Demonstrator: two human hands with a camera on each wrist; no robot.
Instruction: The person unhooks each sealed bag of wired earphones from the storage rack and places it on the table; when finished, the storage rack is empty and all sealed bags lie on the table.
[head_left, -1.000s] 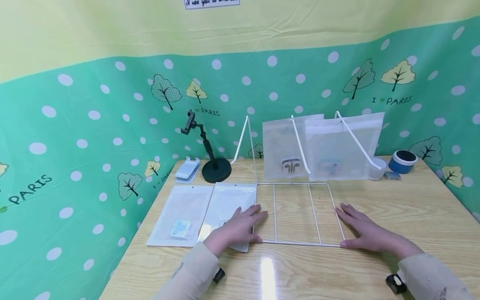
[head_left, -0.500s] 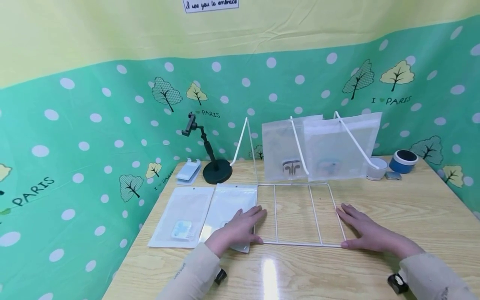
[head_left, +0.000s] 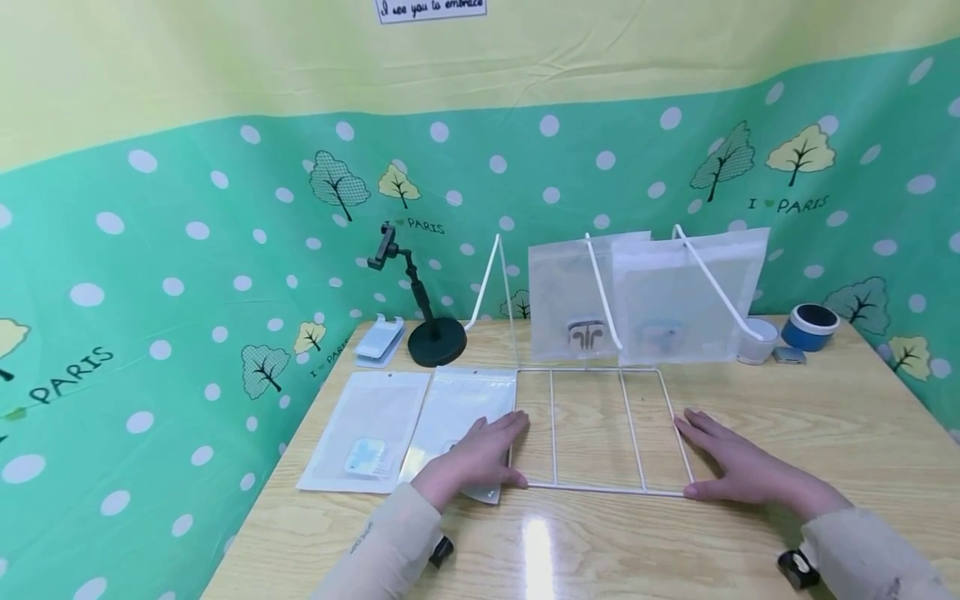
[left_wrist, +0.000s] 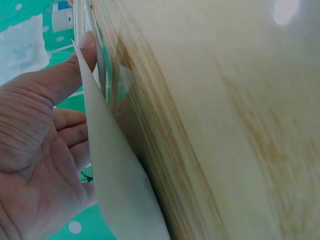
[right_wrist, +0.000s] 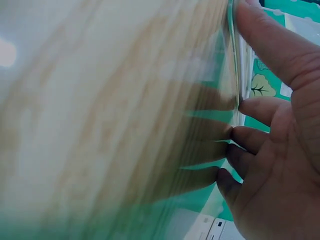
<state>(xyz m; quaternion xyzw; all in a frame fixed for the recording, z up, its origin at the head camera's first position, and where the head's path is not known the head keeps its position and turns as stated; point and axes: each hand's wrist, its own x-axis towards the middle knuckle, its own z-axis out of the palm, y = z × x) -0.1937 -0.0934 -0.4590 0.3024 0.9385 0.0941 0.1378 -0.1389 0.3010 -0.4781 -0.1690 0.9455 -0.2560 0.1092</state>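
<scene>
A white wire display rack stands on the wooden table, its base frame flat and its hooks angled up at the back. Two clear zip bags hang from it: one holding earphones, the other a bag with a blue item. My left hand lies at the base's left side, thumb at the front corner, over a white zip bag. In the left wrist view that bag's edge rises beside the thumb. My right hand rests along the base's right side, fingertips touching the tabletop in the right wrist view.
Another zip bag with a blue item lies at the far left. Behind it are a folded light-blue stand and a black phone holder. A white jar, a blue round container and a small grey box stand back right.
The head view shifts slightly. Both hands stay at the sides of the rack's base, and the rack and bags keep their places.
</scene>
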